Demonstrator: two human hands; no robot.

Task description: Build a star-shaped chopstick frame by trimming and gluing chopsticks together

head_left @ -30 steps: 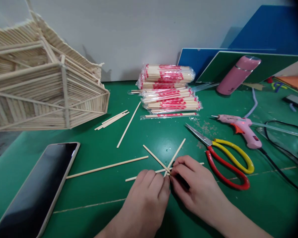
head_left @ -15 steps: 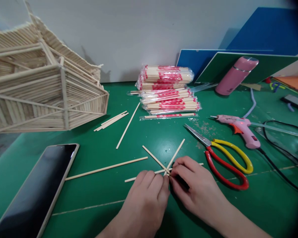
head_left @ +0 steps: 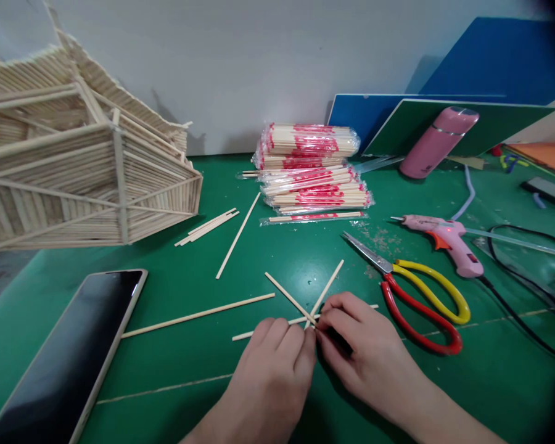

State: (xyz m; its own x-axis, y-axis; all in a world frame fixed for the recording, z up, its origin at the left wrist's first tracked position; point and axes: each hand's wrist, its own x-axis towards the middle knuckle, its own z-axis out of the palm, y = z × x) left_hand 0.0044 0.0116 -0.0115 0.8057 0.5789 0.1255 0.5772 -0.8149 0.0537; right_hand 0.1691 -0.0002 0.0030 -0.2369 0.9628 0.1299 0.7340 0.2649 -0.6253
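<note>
Low over the green table, my left hand (head_left: 275,370) and my right hand (head_left: 361,351) meet with fingers pinched where several thin wooden sticks cross. One crossed stick (head_left: 289,298) slants up to the left, another stick (head_left: 329,282) up to the right. A longer stick (head_left: 243,335) runs nearly level beneath my fingers, its right end showing past my right hand. My fingertips cover the lower ends of the crossing sticks. Scissors (head_left: 388,268) with one yellow and one red handle lie to the right of my right hand.
A phone (head_left: 69,351) and a loose stick (head_left: 198,315) lie left. A stick-built model (head_left: 120,179) stands behind them. Wrapped chopstick bundles (head_left: 312,166) are piled at the back. A pink glue gun (head_left: 448,237) with a cord and a pink bottle (head_left: 437,145) sit right.
</note>
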